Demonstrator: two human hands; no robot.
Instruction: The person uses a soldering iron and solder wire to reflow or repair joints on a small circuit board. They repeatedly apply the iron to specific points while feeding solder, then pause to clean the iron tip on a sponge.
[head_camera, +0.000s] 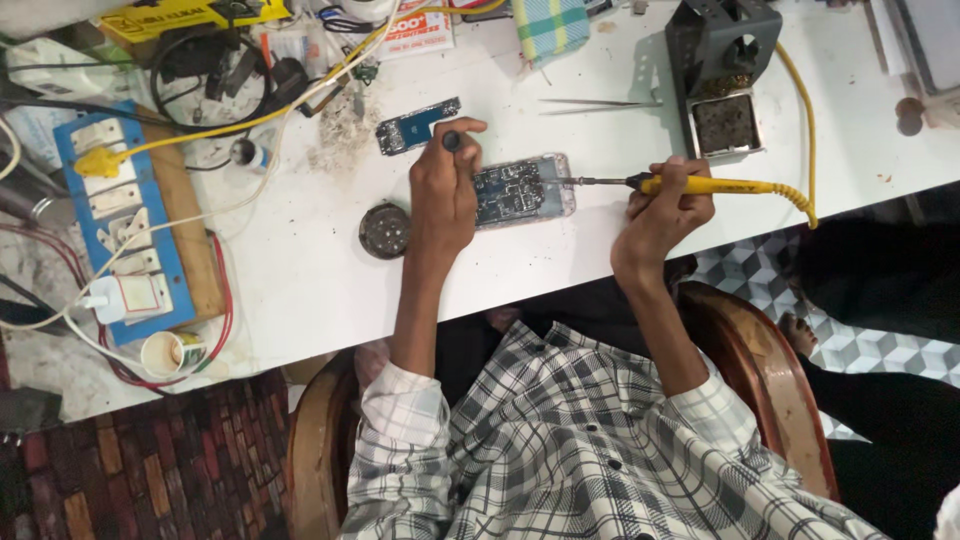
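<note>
- Opened phone (522, 190) lies flat on the white table (300, 270), circuit side up; taken as landmark for all positions below.
- Left hand (443, 195) rests on the phone's left end, fingers curled shut around a small dark-tipped tool (452, 140) held just above the phone's upper left corner. Tool type cannot be told; possibly a screwdriver handle.
- Right hand (662, 212) sits right of the phone, apart from it, fingers pinched on the yellow soldering iron (700, 185).
- Iron's metal tip reaches left and meets the phone's right edge.
- Small blue circuit board (417, 126) lies just above-left of the phone.
- Round dark tin (384, 230) sits left of the phone, beside the left wrist.
- Tweezers (598, 102) above-right; iron stand (722, 75) further right.
</note>
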